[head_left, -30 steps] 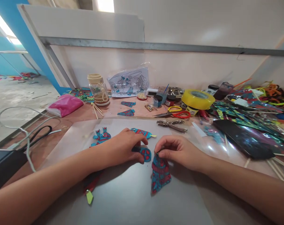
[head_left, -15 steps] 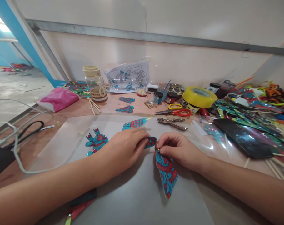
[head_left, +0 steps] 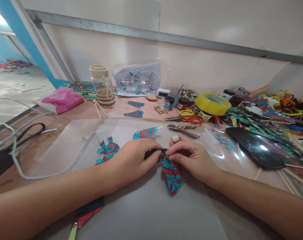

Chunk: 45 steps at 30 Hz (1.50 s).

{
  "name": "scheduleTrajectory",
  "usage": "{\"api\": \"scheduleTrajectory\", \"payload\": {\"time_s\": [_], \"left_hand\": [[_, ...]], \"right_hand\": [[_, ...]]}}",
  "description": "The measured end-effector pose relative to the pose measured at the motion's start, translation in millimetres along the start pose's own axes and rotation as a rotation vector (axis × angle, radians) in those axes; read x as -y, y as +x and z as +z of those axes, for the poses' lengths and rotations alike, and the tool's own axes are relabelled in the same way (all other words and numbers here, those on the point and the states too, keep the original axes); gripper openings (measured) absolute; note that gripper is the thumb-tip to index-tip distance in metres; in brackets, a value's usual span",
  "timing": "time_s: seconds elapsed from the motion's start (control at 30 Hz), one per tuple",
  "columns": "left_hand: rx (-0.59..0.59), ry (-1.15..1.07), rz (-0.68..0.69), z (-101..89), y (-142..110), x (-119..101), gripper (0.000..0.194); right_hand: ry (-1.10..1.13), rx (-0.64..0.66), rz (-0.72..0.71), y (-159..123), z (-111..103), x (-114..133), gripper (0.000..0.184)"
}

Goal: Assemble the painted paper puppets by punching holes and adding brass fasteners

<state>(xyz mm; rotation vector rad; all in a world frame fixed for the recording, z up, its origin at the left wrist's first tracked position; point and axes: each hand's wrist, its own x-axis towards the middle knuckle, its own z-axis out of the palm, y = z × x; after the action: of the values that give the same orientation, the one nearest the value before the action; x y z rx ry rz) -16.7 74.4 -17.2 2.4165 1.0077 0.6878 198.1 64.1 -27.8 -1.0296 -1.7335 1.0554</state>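
Between finger and thumb, my right hand (head_left: 188, 156) pinches the top of a blue-and-red patterned cutout (head_left: 175, 178) that hangs pointed end down. My left hand (head_left: 138, 156) is closed on a smaller dark, red-and-blue cutout piece (head_left: 160, 156), whose end meets the top of the hanging one. The join itself is partly covered by my fingertips. Just beyond my left hand lies another patterned cutout (head_left: 145, 132) with a yellow tip. To the left, a crab-like cutout (head_left: 108, 150) is partly hidden by my forearm. A red piece (head_left: 87, 216) with a fastener and green strip shows below that forearm.
A hole punch (head_left: 183, 130) and scissors (head_left: 188, 118) lie beyond my hands. Behind stand paint jars (head_left: 182, 103), yellow tape (head_left: 212, 103) and a bottle (head_left: 102, 85). At right are a black phone (head_left: 255, 146) and painted scraps. A white cable (head_left: 15, 160) loops at left.
The hanging cutout has moved up and left, against the piece in my left hand. My right hand has turned a little, its fingers now meeting the left fingertips. The view has shifted slightly.
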Motion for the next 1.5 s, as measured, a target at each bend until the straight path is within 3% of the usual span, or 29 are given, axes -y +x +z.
{"api": "scheduleTrajectory", "payload": {"time_s": [0.3,0.7,0.87,0.97,1.1,1.23,1.37,1.5], "left_hand": [[0.001,-0.127,-0.071,-2.6,2,-2,0.022],[0.029,-0.223,-0.143,-1.7,4,0,0.016],[-0.096,-0.14,-0.078,-2.9,3,1,0.013],[-0.194,-0.011,0.061,-3.1,1,1,0.011],[-0.28,0.106,0.226,-5.3,-2,-1,0.01],[-0.34,0.155,0.254,-7.6,-3,-5,0.006],[-0.363,0.196,0.28,-6.2,-3,-6,0.004],[-0.383,0.228,0.327,-3.1,-3,-5,0.001]], "right_hand": [[0.038,-0.03,0.068,2,3,-5,0.008],[-0.176,0.003,-0.125,-5,2,-2,0.009],[-0.067,-0.053,0.046,-4,4,1,0.02],[-0.104,-0.062,0.061,-3,3,5,0.016],[-0.261,-0.117,-0.204,-3,1,10,0.009],[-0.306,-0.164,-0.533,-5,0,9,0.012],[-0.374,-0.169,-0.623,-8,0,8,0.017],[-0.441,-0.112,-0.639,-10,1,10,0.011]]}}
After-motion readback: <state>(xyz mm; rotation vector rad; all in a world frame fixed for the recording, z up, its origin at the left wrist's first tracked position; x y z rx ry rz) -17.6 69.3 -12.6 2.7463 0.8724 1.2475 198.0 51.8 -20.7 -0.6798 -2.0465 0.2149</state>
